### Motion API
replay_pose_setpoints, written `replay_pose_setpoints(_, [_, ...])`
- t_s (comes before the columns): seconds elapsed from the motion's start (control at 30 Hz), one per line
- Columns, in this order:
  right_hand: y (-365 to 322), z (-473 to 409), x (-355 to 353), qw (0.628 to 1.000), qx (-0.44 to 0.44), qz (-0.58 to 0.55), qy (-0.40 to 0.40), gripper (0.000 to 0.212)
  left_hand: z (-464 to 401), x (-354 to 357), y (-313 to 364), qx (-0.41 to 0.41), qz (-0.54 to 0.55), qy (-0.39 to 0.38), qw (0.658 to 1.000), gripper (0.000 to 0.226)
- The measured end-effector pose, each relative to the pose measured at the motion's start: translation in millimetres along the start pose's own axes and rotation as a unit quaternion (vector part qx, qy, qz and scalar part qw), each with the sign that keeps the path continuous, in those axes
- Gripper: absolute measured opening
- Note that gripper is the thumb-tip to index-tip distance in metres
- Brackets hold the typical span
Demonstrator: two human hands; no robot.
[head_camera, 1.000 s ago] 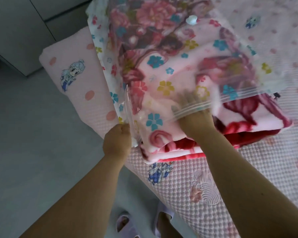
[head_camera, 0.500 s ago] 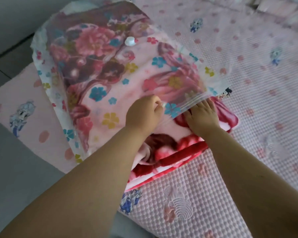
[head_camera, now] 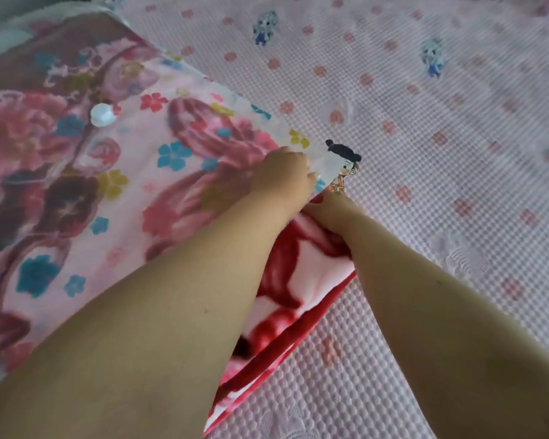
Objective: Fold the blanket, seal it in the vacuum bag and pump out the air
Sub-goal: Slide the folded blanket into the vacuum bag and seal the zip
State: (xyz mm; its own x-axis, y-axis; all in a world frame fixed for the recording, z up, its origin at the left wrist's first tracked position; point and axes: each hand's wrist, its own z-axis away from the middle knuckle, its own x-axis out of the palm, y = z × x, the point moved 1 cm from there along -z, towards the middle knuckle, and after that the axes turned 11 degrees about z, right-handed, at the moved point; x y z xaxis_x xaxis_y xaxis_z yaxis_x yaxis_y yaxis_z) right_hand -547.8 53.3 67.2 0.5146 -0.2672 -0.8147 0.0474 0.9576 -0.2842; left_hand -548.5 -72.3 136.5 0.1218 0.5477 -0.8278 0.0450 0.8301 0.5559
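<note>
Clear bag (head_camera: 114,160): your left hand (head_camera: 282,175) is pinching its corner; right hand (head_camera: 333,210), grip unclear, is touching the blanket (head_camera: 301,274) on the bed (head_camera: 425,153).

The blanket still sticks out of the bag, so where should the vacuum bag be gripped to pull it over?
Probably the vacuum bag at its open edge, near the right corner beside the left hand, pinching from the near side, toward the uncovered red blanket.

Blanket (head_camera: 298,274) plush fleece; vacuum bag (head_camera: 76,153) clear glossy plastic film; bedspread (head_camera: 425,153) matt, waffle-textured quilted cloth.
</note>
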Motion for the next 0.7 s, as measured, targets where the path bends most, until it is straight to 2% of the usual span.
replay_pose_setpoints(0.07, [8, -6, 5, 0.998, -0.012, -0.057, -0.029, 0.038, -17, 9, 5, -0.002, -0.007, -0.024, 1.000, 0.036])
replay_pose_setpoints(0.1, [11, -9, 7, 0.995, -0.018, -0.079, -0.051, 0.040, -25, 13, 8, -0.004, -0.019, -0.038, 0.999, 0.039])
replay_pose_setpoints(0.2, [18, -17, 9, 0.993, -0.015, -0.069, -0.093, 0.067, -41, 23, 8, -0.029, -0.060, -0.074, 0.995, 0.050])
replay_pose_setpoints(0.23, [19, -18, 9, 0.993, -0.012, -0.062, -0.099, 0.070, -44, 25, 7, -0.032, -0.071, -0.080, 0.994, 0.053])
replay_pose_setpoints(0.3, [16, -16, 10, 0.992, -0.030, -0.071, -0.097, 0.059, -46, 28, 5, -0.016, -0.075, -0.079, 0.994, 0.060])
replay_pose_setpoints(0.37, [11, -10, 13, 0.987, -0.068, -0.121, -0.079, 0.035, -46, 27, 3, 0.013, -0.054, -0.065, 0.996, 0.065])
replay_pose_setpoints(0.43, [4, -1, 15, 0.978, -0.099, -0.176, -0.047, 0.028, -52, 24, 2, 0.044, -0.051, -0.069, 0.995, 0.058])
replay_pose_setpoints(0.53, [-1, 5, 18, 0.971, -0.097, -0.217, 0.007, 0.035, -69, 17, 0, 0.052, -0.051, -0.160, 0.984, 0.031])
replay_pose_setpoints(0.6, [-1, 4, 19, 0.967, -0.084, -0.240, 0.030, 0.033, -76, 10, -2, 0.052, -0.023, -0.184, 0.981, 0.015])
replay_pose_setpoints(0.7, [-9, 7, 17, 0.959, -0.083, -0.268, 0.039, 0.024, -81, 0, -4, 0.044, 0.049, -0.175, 0.982, 0.015])
